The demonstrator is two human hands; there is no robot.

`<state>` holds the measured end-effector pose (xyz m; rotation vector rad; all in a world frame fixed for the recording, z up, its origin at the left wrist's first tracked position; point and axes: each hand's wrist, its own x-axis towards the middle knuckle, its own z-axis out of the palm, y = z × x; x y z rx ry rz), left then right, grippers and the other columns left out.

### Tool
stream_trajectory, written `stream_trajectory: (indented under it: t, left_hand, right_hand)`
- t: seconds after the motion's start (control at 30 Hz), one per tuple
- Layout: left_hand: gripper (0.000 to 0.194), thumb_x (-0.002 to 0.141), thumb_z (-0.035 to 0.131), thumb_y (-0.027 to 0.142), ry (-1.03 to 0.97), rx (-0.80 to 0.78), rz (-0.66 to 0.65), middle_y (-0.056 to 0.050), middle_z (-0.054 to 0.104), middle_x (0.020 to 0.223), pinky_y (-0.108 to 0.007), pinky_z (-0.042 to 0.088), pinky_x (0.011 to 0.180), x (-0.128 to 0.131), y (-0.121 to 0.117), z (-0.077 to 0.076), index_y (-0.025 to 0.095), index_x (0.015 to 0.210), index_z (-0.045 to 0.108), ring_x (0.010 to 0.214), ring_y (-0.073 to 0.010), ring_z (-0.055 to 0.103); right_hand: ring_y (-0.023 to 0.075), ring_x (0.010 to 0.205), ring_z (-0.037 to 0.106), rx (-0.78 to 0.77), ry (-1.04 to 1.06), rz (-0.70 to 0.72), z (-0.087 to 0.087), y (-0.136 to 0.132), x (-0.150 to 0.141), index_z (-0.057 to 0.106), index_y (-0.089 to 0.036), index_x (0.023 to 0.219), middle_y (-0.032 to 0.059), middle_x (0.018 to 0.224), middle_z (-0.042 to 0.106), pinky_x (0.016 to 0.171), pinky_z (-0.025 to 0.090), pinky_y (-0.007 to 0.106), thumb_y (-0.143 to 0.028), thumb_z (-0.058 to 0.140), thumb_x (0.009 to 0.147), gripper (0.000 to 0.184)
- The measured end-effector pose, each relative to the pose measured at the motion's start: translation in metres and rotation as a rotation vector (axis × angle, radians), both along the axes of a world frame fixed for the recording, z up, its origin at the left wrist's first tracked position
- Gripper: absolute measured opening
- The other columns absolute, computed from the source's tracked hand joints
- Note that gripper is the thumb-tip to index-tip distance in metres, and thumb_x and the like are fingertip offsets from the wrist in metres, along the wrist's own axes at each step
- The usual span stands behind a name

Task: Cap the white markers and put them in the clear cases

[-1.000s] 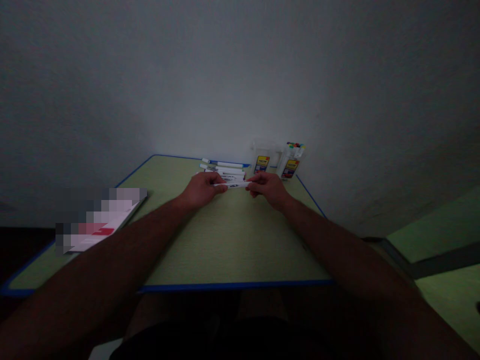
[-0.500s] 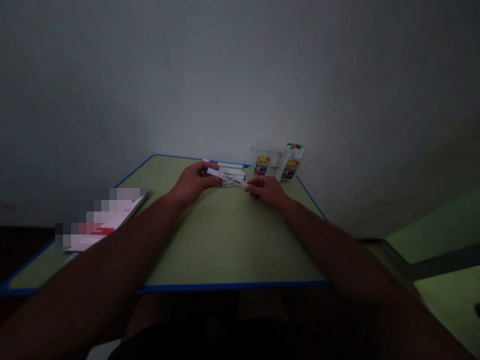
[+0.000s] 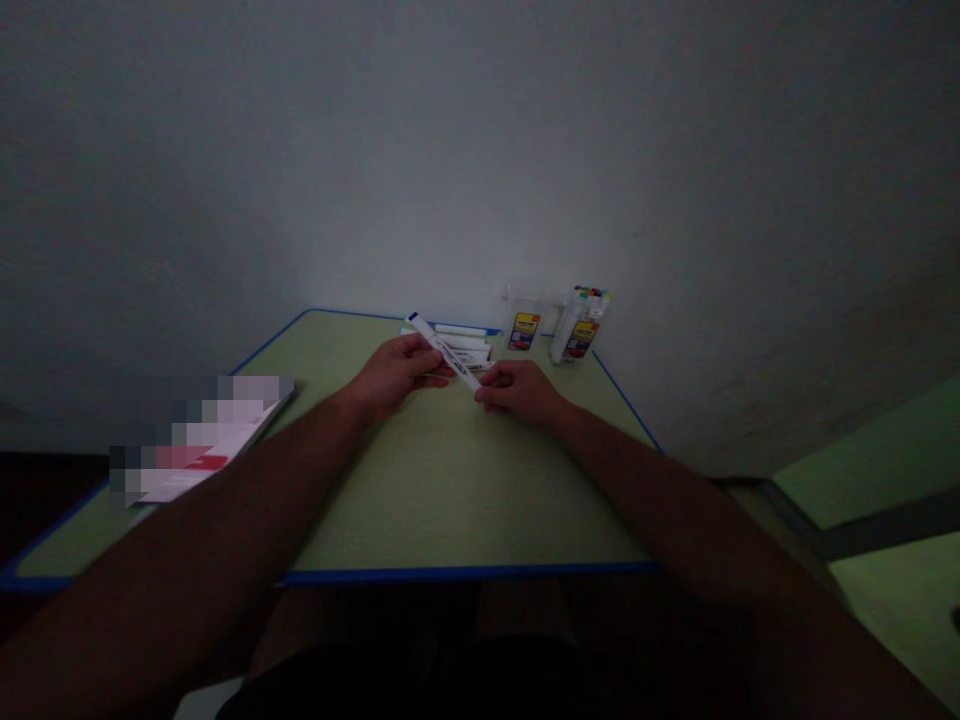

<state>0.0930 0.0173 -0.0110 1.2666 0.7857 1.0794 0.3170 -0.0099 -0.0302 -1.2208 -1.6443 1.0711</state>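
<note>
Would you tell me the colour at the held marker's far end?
Dark blue far end; head view.

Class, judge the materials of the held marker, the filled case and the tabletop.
Held marker: probably plastic, smooth white barrel. Filled case: likely clear plastic, pens seem to show through. Tabletop: perhaps laminate, pale green, looking matt and faintly grained.

Blue-edged table [image 3: 420, 500] with white markers [image 3: 469, 346], two clear cases [image 3: 524, 328], flat pale object [image 3: 251, 425]

The camera sits on the head, looking ahead and down at the table [image 3: 420, 490] close by and the wall [image 3: 480, 150] behind.
</note>
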Motion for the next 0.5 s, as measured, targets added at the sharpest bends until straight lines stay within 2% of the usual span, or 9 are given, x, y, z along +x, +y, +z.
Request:
stream_trajectory:
  t: [0.07, 0.23, 0.37, 0.5]
  left_hand:
    - [0.025, 0.073, 0.081, 0.027, 0.005, 0.008, -0.011, -0.010, 0.076, 0.096, -0.035, 0.057, 0.077, 0.0007, -0.0004, -0.0001, 0.015, 0.092, 0.070, 0.083, -0.0198, 0.071]
    - [0.018, 0.074, 0.077, 0.028, 0.049, 0.024, 0.006, -0.007, 0.074, 0.085, -0.034, 0.056, 0.076, 0.0020, -0.0002, -0.0004, 0.015, 0.084, 0.069, 0.077, -0.0176, 0.068]
    - [0.015, 0.074, 0.074, 0.030, 0.110, 0.020, 0.042, -0.003, 0.068, 0.073, -0.028, 0.050, 0.061, 0.0024, 0.0003, -0.0015, 0.017, 0.081, 0.070, 0.062, -0.0136, 0.059]
    - [0.022, 0.074, 0.076, 0.037, 0.201, 0.034, 0.017, -0.002, 0.063, 0.063, -0.026, 0.040, 0.048, 0.0011, 0.0006, -0.0025, 0.017, 0.083, 0.073, 0.050, -0.0120, 0.051]
  right_hand:
    - [0.0102, 0.049, 0.061, 0.007, -0.017, 0.016, 0.0005, -0.0016, -0.0021, 0.068, -0.017, 0.071, 0.0006, 0.059, 0.069, 0.048, 0.048, 0.021, -0.030, 0.086, 0.066, 0.022]
    - [0.0095, 0.048, 0.058, 0.062, -0.036, -0.025, 0.0016, -0.0013, -0.0015, 0.068, -0.017, 0.068, 0.0024, 0.062, 0.070, 0.048, 0.047, 0.021, -0.038, 0.077, 0.076, 0.024]
    - [0.0089, 0.048, 0.057, 0.130, -0.039, -0.097, -0.0002, 0.0034, 0.0031, 0.066, -0.017, 0.068, 0.0031, 0.063, 0.070, 0.046, 0.045, 0.021, -0.040, 0.076, 0.077, 0.027]
    - [0.0090, 0.047, 0.056, 0.159, 0.002, -0.138, -0.0016, 0.0074, 0.0069, 0.064, -0.018, 0.069, 0.0023, 0.062, 0.068, 0.044, 0.043, 0.021, -0.048, 0.077, 0.075, 0.034]
